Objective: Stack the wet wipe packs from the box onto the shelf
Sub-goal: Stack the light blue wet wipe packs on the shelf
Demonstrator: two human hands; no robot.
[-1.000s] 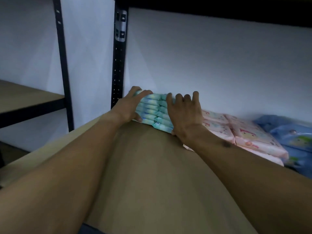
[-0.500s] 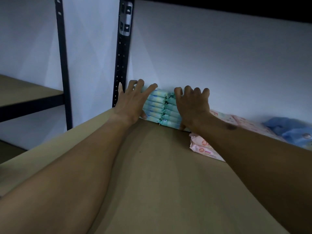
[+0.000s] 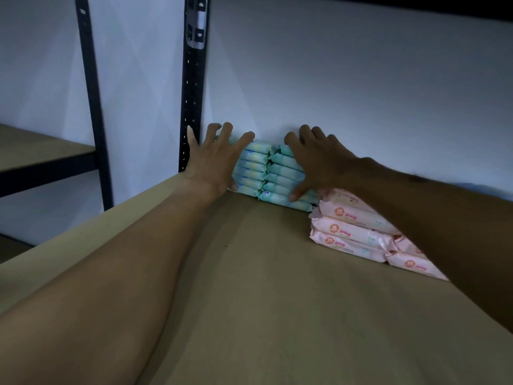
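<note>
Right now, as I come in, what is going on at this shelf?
A person presses on a double stack of pale green plastic wet wipe packs at the back of the brown shelf board, by the white wall. The left hand is spread on its left side, the right hand on its right. Pink plastic packs lie stacked just right of it.

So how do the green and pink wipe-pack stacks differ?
The green stack is taller, about six packs high; the pink stack is about three. Green stands at the back wall with the left hand and right hand on it; pink lies nearer the front. Both rest on the shelf.
</note>
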